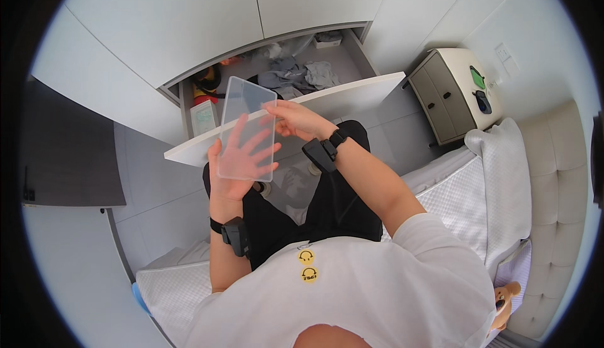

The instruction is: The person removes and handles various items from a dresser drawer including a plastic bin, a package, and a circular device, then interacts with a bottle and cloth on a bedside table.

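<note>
A clear, frosted rectangular plastic lid or shallow box (248,99) is held up and tilted in front of the open drawer. My left hand (242,159) supports it from behind, with spread fingers showing through the plastic. The left thumb lies along its left edge, and some fingertips reach past its right edge. At its upper right edge, my right hand (296,120) pinches it between thumb and fingers. Behind it, the white-fronted drawer (352,96) stands pulled out of the wardrobe. Grey folded cloth (289,74) lies inside the drawer.
A white box (204,116) and dark and yellow items (206,81) fill the drawer's left end. A grey bedside cabinet (440,99) stands to the right, with a green item (477,77) and a dark item (482,101) on top. Bed covers (453,197) lie around me.
</note>
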A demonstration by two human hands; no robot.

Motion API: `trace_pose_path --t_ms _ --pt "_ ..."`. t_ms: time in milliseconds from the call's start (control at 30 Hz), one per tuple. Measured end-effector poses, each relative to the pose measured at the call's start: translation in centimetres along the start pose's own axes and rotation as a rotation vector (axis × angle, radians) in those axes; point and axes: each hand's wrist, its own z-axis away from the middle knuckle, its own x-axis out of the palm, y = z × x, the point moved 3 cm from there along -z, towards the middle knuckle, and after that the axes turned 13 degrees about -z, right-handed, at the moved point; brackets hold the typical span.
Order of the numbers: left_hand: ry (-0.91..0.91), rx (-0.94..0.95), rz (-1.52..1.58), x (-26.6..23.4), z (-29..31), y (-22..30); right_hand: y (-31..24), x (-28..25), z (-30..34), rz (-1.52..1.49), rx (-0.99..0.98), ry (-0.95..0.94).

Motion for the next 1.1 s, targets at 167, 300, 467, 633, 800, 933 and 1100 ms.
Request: trace_pose_path --t_ms 167,300,467,633,800,933,1100 --pt "-0.084 -0.077 0.129 0.2 -0.3 -0.7 -1.5 -2.2 0.8 -0.079 -0.183 -0.111" --pt "-0.042 -0.096 0.219 -0.6 0.0 -0.7 -2.6 -4.6 1.6 -0.173 -0.305 0.111" --pt "0.211 -0.063 0.118 -2.7 0.4 -0.9 -4.9 -9.7 2.2 -0.475 -0.597 0.491" --pt "0.357 -0.038 0.1 -3.9 0.3 -1.2 -7.5 -14.1 0.7 -0.513 -0.835 0.545" --pt "0.376 -0.043 0.104 -4.4 -0.9 -1.2 -6.8 -19.0 0.5 -0.914 -0.581 0.474" --pt "0.428 -0.021 0.112 -5.6 -1.5 -1.1 -5.2 -17.9 2.3 -0.556 -0.618 0.54" --pt "0.42 -0.002 0.153 -6.9 -2.6 -0.6 -4.6 -14.6 3.9 0.182 -0.526 0.654"
